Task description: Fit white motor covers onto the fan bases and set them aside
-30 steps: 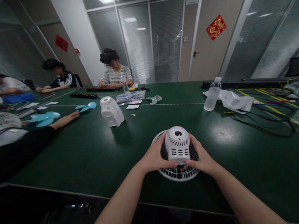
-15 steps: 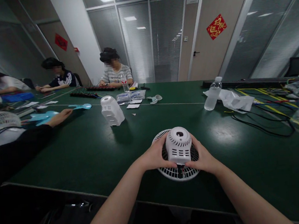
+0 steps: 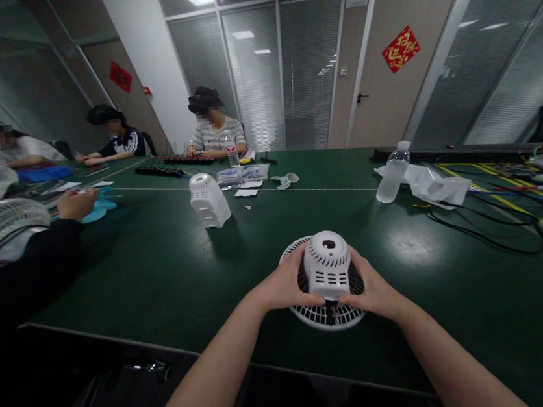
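A white plastic fan motor housing (image 3: 328,265), with vent slots and a hole in its top, sits over a round white fan grille (image 3: 331,321) on the green table. My left hand (image 3: 293,283) grips the housing's left side, thumb at its lower front edge. From the right, my right hand (image 3: 372,287) holds it the same way, the two thumbs nearly meeting. A bit of dark part with thin wires shows below the thumbs. Most fingers are hidden behind the housing.
Farther left stands another white plastic housing (image 3: 209,201). A water bottle (image 3: 394,173), crumpled white plastic bag (image 3: 438,183) and black cables (image 3: 491,234) lie to the right. At left, a co-worker's hand (image 3: 78,204) is near blue fan blades (image 3: 98,209) and another fan grille (image 3: 4,224).
My hands keep the same grip on the housing. The whole view has shifted slightly. The co-worker's hand at the left has drawn back leftward, and the light blue piece near it moved too.
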`<move>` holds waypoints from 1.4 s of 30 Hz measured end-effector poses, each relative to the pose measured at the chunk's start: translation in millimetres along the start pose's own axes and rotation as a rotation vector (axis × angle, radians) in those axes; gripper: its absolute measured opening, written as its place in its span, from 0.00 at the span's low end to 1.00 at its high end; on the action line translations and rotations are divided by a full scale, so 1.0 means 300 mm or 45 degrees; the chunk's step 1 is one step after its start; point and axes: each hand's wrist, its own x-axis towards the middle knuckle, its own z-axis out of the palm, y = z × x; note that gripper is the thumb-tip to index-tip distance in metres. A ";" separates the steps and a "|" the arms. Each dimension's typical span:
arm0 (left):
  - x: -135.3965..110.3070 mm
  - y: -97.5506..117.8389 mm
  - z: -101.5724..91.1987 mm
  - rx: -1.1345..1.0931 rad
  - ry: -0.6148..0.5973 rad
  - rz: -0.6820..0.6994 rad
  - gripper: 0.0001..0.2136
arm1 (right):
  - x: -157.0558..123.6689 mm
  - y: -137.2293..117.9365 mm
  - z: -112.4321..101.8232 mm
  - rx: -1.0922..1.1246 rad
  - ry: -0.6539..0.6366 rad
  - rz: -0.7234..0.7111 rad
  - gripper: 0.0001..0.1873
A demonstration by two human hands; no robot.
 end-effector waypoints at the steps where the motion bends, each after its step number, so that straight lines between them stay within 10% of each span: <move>1: 0.001 -0.001 0.001 -0.006 0.006 0.013 0.57 | -0.001 0.000 0.000 -0.020 0.004 0.007 0.60; 42: -0.006 -0.018 -0.019 0.021 -0.092 -0.015 0.58 | -0.005 -0.004 -0.001 -0.039 0.026 -0.031 0.57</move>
